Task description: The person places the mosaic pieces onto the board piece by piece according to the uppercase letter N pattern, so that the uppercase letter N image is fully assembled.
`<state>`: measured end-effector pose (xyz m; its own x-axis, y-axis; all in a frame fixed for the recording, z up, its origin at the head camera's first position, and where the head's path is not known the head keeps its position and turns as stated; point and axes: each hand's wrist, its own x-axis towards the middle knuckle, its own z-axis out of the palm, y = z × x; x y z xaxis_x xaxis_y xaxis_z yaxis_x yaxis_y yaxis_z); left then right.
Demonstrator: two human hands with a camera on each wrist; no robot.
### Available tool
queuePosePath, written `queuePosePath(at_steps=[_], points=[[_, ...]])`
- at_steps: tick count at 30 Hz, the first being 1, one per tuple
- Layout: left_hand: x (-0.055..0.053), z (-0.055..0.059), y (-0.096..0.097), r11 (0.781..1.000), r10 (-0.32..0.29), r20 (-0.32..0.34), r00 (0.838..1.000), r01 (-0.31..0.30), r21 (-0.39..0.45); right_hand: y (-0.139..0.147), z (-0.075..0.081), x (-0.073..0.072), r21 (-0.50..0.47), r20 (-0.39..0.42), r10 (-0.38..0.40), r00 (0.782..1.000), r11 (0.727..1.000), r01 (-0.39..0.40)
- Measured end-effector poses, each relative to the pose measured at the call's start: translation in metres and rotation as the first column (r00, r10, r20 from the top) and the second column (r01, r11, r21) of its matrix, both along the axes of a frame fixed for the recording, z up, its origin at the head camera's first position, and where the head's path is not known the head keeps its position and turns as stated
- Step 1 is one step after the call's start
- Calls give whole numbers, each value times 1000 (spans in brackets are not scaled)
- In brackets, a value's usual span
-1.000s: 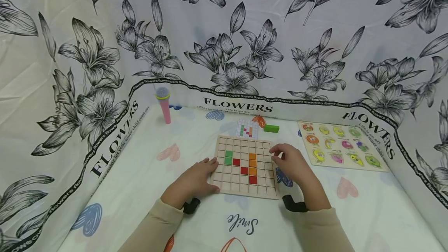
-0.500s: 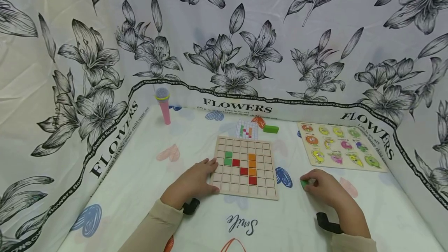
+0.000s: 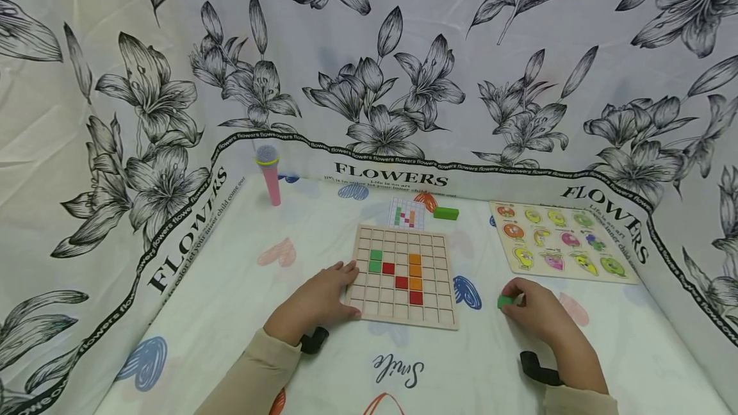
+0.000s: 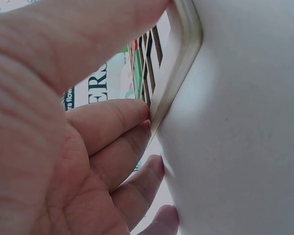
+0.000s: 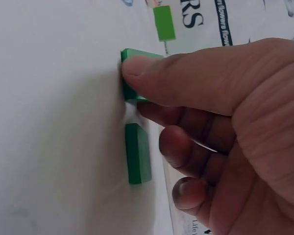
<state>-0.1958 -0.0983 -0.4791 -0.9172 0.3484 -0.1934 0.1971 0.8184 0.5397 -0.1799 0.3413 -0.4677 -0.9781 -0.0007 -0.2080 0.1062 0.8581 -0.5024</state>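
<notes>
My right hand (image 3: 533, 306) is to the right of the board and pinches a green square tile (image 5: 142, 61) between thumb and fingertips, at the cloth. A second green tile (image 5: 137, 154) lies on the cloth below those fingers in the right wrist view; the hand hides it in the head view. My left hand (image 3: 317, 296) rests at the left edge of a wooden grid board (image 3: 438, 312), with thumb and fingertips touching that edge. Set in the grid are two green tiles (image 3: 375, 260), three orange tiles (image 3: 415, 270) and three red tiles (image 3: 401, 282).
Behind the board lie a printed pattern card (image 3: 406, 212) and a bright green block (image 3: 446, 213). A fruit puzzle board (image 3: 562, 240) is at the right rear. At the left rear stands a pink toy microphone (image 3: 271, 178). Flower-printed cloth (image 3: 392, 114) rises around the table's back and sides.
My right hand has moved from the grid board's right edge to the right and down, and now pinches a green tile. My left hand stays at the board's left edge.
</notes>
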Motion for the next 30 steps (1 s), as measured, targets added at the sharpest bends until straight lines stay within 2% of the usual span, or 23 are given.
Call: queuePosePath(at_steps=[5,9,12,15,20,27,30], points=[[1,2,0,1000,-1,3,1000,1,6,-9,0,-1,-25,-74,-60,995,998,58],[1,3,0,1000,-6,3,1000,6,6,-39,0,-7,-99,-133,-80,988,993,67],[0,2,0,1000,-12,-1,1000,12,2,-78,-4,-13,-170,-149,-43,988,985,18],[1,1,0,1000,-12,-2,1000,12,3,-121,-6,-19,-219,-161,34,986,973,-69],[0,1,-1,1000,-12,7,1000,12,17,-178,-6,-31,-228,-190,140,972,956,-183],[-1,0,-3,1000,-12,4,1000,12,10,-216,-6,-47,-176,-253,223,941,946,-272],[-1,0,-4,1000,-16,-3,1000,16,9,-222,-5,-51,-171,-251,227,941,947,-273]])
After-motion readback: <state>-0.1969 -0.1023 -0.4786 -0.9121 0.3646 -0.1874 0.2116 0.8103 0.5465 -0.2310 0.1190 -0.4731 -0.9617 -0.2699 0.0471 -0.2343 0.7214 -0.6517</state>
